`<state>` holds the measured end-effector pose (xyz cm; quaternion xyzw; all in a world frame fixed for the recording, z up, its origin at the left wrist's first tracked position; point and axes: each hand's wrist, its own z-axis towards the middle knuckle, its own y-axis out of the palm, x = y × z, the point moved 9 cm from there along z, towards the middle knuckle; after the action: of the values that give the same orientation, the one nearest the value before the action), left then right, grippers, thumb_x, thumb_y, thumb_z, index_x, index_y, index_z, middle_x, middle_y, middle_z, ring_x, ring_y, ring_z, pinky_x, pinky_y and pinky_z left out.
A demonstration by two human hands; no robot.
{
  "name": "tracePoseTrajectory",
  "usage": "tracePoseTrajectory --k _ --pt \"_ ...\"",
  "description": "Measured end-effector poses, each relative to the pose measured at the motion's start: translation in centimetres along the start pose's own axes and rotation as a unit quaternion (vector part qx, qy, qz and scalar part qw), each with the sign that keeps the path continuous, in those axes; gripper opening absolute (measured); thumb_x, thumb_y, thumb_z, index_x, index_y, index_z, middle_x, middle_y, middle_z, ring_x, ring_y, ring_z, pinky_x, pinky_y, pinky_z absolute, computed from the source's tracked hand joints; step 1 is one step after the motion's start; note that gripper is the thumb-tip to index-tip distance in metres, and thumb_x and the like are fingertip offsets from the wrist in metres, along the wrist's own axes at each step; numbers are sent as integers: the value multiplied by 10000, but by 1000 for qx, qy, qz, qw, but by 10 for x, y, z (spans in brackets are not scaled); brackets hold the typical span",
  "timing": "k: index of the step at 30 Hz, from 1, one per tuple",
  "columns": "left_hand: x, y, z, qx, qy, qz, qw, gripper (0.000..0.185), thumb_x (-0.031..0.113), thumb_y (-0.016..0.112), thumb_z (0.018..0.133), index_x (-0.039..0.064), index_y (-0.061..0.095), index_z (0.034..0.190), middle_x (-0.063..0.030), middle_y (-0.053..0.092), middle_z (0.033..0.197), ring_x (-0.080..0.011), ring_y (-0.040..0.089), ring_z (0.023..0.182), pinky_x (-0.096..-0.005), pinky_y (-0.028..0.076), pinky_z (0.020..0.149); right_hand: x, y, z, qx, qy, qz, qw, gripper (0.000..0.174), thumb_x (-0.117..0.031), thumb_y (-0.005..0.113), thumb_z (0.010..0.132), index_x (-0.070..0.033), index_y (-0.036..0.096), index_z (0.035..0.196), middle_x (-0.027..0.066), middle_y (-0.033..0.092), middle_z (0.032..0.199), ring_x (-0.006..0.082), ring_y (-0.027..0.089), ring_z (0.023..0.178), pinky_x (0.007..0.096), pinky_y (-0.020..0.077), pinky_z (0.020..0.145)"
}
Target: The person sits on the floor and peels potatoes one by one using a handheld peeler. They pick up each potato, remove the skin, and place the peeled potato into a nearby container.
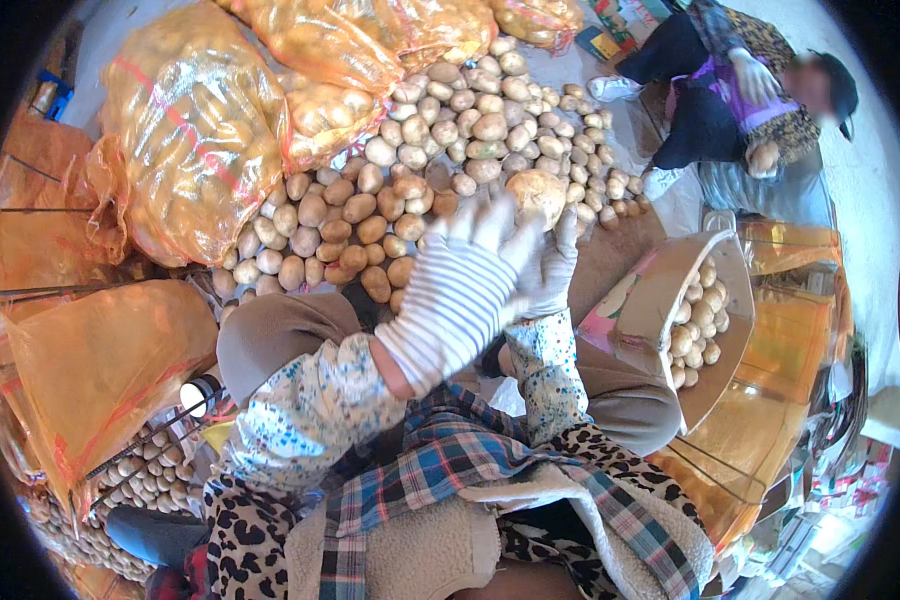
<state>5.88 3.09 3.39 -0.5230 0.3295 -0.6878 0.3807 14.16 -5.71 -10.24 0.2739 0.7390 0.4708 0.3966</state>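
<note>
A large potato (536, 196) is at the fingertips of my two hands, above a spread of loose potatoes (487, 127) on the ground. My left hand (461, 277), in a striped knitted glove, reaches from the left with its back up; its fingers are blurred and lie beside the large potato. Gloved too, my right hand (555, 266) is partly behind the left one, its fingers upright against the potato's lower right side. Which hand bears the potato is hard to tell. Both sleeves are light with blue spots.
Full orange mesh sacks (195, 135) stand at the upper left. A cardboard box (709, 405) with small potatoes is at my right knee. Orange mesh bags on wire frames (112, 352) flank me on both sides. A person (742, 97) in gloves sits at the upper right.
</note>
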Motion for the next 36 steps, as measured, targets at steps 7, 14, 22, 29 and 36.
tracePoseTrajectory --k 7,14,22,29,36 --pt "7 -2 32 102 31 -121 987 1001 576 784 687 98 403 1479 -250 416 1432 -436 404 1324 -529 329 1112 -3 44 -51 -25 -28 -129 991 871 -670 608 878 -75 390 1476 132 508 1420 282 564 1237 436 459 1068" --pt "-8 -2 45 136 15 -251 958 237 132 595 905 54 678 1113 -170 637 1049 -345 636 976 -409 521 861 -15 81 -84 -89 -115 -348 926 840 -610 608 910 -51 371 1491 86 513 1420 219 524 1282 386 430 1068" --pt "-42 31 38 0 -141 -633 761 471 418 459 1046 35 609 1277 -94 636 1227 -182 610 1091 -348 497 961 -14 59 -89 -37 -27 -165 985 787 -642 575 905 -35 478 1397 138 618 1281 264 634 1109 432 546 886" --pt "-4 16 26 -25 -51 -601 797 590 448 579 980 32 515 1394 -134 565 1335 -239 539 1234 -358 431 1060 -35 83 -86 -86 -225 -530 813 880 -159 766 796 -35 268 1511 147 502 1342 248 563 1186 340 490 987" --pt "-38 26 38 26 -131 -484 865 258 223 601 960 11 678 1087 -140 677 969 -220 648 909 -352 521 828 -10 96 -97 -141 -214 -650 716 948 -102 834 727 -49 288 1501 150 474 1395 254 502 1284 375 453 1049"
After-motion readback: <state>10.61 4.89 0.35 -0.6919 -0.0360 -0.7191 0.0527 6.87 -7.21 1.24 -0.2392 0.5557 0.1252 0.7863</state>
